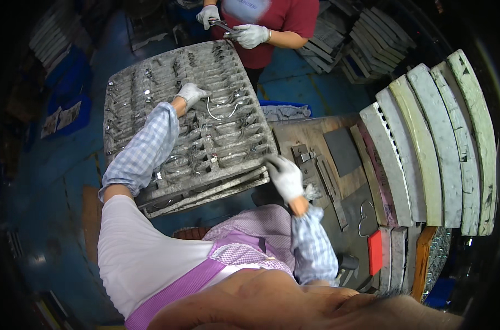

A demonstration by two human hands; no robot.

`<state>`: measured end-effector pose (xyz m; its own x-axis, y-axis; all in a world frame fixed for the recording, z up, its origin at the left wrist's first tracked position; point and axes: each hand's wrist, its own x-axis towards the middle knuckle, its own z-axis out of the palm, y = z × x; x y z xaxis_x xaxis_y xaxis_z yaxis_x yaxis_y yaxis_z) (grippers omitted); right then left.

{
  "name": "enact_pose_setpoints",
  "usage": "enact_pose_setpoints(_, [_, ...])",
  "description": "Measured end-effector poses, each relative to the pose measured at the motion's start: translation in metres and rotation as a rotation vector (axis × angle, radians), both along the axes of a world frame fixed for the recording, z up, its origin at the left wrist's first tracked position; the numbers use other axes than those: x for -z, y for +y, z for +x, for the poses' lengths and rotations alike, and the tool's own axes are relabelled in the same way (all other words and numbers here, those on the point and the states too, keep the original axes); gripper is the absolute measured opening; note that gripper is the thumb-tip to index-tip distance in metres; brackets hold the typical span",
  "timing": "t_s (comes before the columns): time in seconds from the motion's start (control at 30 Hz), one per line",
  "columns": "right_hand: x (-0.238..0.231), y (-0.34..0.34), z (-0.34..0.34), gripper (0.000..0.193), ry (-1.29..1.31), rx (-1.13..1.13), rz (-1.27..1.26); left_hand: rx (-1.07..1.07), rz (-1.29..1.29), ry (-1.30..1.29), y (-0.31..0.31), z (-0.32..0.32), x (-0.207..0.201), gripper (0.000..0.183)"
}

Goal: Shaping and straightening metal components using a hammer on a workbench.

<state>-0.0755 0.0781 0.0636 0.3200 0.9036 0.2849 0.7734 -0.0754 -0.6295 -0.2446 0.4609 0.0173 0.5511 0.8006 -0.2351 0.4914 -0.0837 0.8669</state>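
Note:
A grey moulded tray (pixel 203 144) with rows of slots holds many small metal parts. Over its middle, my left hand (pixel 190 95) in a white glove has its fingers closed at the end of a curved, shiny metal rod (pixel 219 117). The rod bows across the slots toward the right. My right hand (pixel 285 177), also gloved, is beside the tray's near right corner, above the bench edge. Its darkened fingertips point toward the tray, fingers loosely apart, and I make out nothing held in them.
Another person's gloved hands (pixel 250 36) hold a metal piece beyond the tray. To the right, a bench (pixel 310 132) bears a metal fixture (pixel 328 184), a dark flat pad (pixel 342 151) and a red tag (pixel 375 253) on a wire hook. Grey-green trays (pixel 420 148) stand stacked on edge there.

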Motion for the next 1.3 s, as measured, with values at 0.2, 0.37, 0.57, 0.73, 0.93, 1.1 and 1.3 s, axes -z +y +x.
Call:
enact_pose_setpoints(0.2, [0.023,0.16,-0.057,0.025,-0.345,-0.143,0.019,0.091,-0.04,0.01,-0.005,-0.002,-0.026,0.027])
enact_pose_setpoints(0.37, [0.048,0.204,-0.059,0.029,-0.326,-0.146,-0.175,0.268,0.077,0.254,0.0,0.001,-0.037,0.034])
enact_pose_setpoints(0.57, [0.056,0.22,-0.059,0.027,-0.194,-0.025,-0.278,0.245,0.075,0.138,0.019,-0.007,-0.031,0.033])
enact_pose_setpoints(0.73, [0.033,0.232,-0.062,0.041,-0.108,0.006,-0.487,0.355,0.478,0.245,0.011,-0.012,-0.038,0.029])
enact_pose_setpoints(0.93, [-0.007,0.193,-0.048,0.036,0.017,0.195,-0.067,0.121,0.319,0.019,0.011,-0.023,-0.07,0.026])
enact_pose_setpoints(1.1, [-0.01,0.194,-0.044,0.036,0.315,0.358,0.098,0.112,0.519,0.005,0.0,-0.013,-0.077,0.019])
enact_pose_setpoints(1.3, [0.005,0.18,-0.051,0.038,0.522,0.385,0.162,-0.03,0.299,-0.208,-0.018,-0.024,-0.088,0.017])
